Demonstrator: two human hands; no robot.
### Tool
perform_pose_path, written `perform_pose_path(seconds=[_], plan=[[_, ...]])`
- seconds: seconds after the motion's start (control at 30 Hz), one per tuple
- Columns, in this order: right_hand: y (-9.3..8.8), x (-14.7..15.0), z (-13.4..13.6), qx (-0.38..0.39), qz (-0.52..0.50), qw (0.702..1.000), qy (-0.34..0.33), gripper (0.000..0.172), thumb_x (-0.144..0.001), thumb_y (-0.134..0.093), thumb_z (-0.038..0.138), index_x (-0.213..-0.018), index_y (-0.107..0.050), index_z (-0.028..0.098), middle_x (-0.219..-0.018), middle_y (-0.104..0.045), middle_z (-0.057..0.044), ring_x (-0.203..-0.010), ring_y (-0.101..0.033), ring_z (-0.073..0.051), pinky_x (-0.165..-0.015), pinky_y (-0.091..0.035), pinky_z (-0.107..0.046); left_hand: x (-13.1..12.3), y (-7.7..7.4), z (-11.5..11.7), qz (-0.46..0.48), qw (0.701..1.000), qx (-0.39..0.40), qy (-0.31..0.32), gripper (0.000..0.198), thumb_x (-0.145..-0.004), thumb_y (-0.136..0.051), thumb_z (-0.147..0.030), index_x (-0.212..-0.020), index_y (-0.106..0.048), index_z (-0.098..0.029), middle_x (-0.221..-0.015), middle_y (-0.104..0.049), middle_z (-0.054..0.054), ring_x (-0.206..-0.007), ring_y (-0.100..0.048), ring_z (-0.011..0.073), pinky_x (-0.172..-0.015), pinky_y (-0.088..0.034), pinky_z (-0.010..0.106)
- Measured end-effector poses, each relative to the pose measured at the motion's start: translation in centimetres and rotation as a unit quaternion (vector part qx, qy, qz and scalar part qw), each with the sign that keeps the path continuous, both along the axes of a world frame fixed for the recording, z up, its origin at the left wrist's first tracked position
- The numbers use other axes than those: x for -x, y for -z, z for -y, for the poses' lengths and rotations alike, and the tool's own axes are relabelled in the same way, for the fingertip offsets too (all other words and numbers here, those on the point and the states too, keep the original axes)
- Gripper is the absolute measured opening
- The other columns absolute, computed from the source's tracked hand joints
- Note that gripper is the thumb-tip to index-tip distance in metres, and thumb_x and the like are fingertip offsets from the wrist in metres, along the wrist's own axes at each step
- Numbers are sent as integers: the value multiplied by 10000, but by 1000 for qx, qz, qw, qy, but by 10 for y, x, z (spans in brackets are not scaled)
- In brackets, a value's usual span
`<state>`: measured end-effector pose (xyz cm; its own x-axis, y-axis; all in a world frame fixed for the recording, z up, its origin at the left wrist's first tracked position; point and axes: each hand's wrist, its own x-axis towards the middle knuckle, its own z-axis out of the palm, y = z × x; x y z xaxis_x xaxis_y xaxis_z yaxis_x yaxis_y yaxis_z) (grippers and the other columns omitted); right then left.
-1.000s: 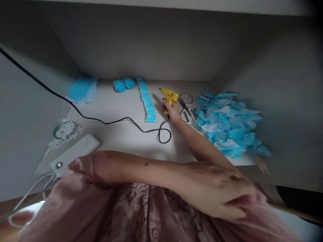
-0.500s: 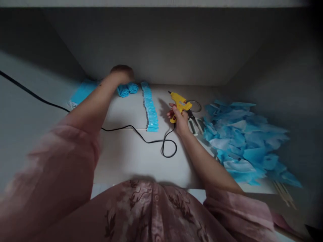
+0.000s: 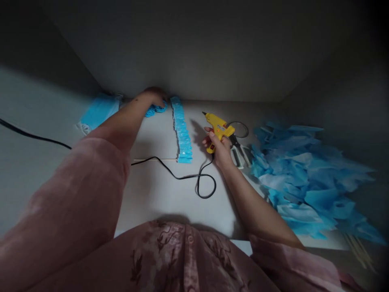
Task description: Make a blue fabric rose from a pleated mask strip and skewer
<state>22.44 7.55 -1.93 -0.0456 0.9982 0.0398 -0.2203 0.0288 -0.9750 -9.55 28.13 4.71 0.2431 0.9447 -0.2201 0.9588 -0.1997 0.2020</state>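
Observation:
My right hand (image 3: pixel 221 148) grips a yellow glue gun (image 3: pixel 216 123) by its handle, with its dark nozzle pointing up and to the left. A pleated light-blue strip (image 3: pixel 181 132) lies to the left of the gun. At the strip's near end, a thin wooden stick (image 3: pixel 154 159) reaches out leftward. My left hand (image 3: pixel 155 95) is by the back wall, over blue rolled rosettes (image 3: pixel 158 108), and partly covers them. Its fingers are hidden and blurred, so whether it grips a rosette does not show.
Scissors (image 3: pixel 240 151) and a ring of tape (image 3: pixel 238 129) lie right of the gun. A heap of blue cut pieces (image 3: pixel 304 178) fills the right side, beside several sticks (image 3: pixel 360 249). Blue face masks (image 3: pixel 101 111) sit back left. The black cord (image 3: pixel 176 174) loops across the white surface.
My left hand has come down and slightly right onto the rosettes, uncovering more of the masks. The view has shifted a little. My right hand still holds the glue gun.

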Motion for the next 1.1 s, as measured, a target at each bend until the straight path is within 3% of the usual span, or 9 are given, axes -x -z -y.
perform_pose_path(seconds=[0.1, 0.27, 0.43, 0.63, 0.77, 0.87, 1.0, 1.1], plan=[[2, 0, -1, -4, 12, 1000, 0, 577, -752, -770, 680, -1096, -740, 217, -692, -676, 15, -596, -589, -115, -573, -472, -258, 7, 4, -1, 28, 999, -20, -16, 637, -426, -636, -859, -753, -632, -312, -602, -483, -28, -819, -213, 187, -810, -253, 320], [3, -1, 0, -4, 2, 1000, -4, 577, -754, -782, 657, -1111, -751, 204, -698, -687, 9, -600, -586, -109, -563, -454, -245, 20, 9, 2, 111, 987, -109, -34, 615, -520, -563, -855, -779, -581, -298, -650, -447, -21, -821, -178, 191, -777, -211, 317], [2, 0, 0, 1, 13, 1000, 1, 596, -746, -773, 674, -1114, -751, 206, -698, -689, 7, -593, -581, -110, -555, -456, -243, 25, 14, 15, 166, 966, -192, -48, 678, -584, -454, -920, -808, -532, -286, -736, -396, -2, -831, -153, 196, -824, -223, 334], [2, 1, 0, -7, 21, 1000, 0, 581, -758, -759, 671, -1117, -752, 214, -701, -688, 4, -597, -585, -118, -554, -466, -251, 22, 9, 33, 173, 952, -242, -79, 775, -671, -394, -942, -965, -567, -246, -920, -463, 8, -876, -234, 180, -907, -271, 350], [1, 1, 0, -4, 19, 1000, 0, 565, -754, -767, 665, -1099, -756, 218, -702, -685, 3, -604, -592, -120, -562, -475, -255, 22, 7, 44, 162, 969, -176, -58, 722, -681, -474, -914, -942, -571, -248, -861, -523, 3, -911, -257, 186, -945, -272, 351], [2, 0, 0, -2, 17, 1000, -1, 558, -750, -776, 660, -1090, -759, 218, -691, -684, 4, -598, -590, -118, -559, -469, -255, 23, -1, 48, 135, 985, -107, -33, 611, -791, -467, -827, -882, -592, -236, -769, -566, 17, -965, -305, 207, -1002, -267, 367], [3, -1, 0, 2, 13, 1000, 2, 552, -744, -785, 650, -1083, -755, 214, -686, -688, 8, -582, -579, -113, -548, -453, -252, 23, -5, 46, 109, 986, -105, -64, 563, -854, -417, -773, -787, -590, -241, -701, -533, 30, -972, -366, 226, -979, -279, 369], [3, 0, 0, 5, 16, 1000, 2, 566, -738, -781, 657, -1086, -753, 212, -690, -687, 9, -584, -579, -112, -544, -450, -251, 24, 1, 43, 122, 987, -96, -48, 574, -809, -508, -796, -851, -617, -234, -674, -506, -4, -926, -333, 193, -954, -276, 344]])
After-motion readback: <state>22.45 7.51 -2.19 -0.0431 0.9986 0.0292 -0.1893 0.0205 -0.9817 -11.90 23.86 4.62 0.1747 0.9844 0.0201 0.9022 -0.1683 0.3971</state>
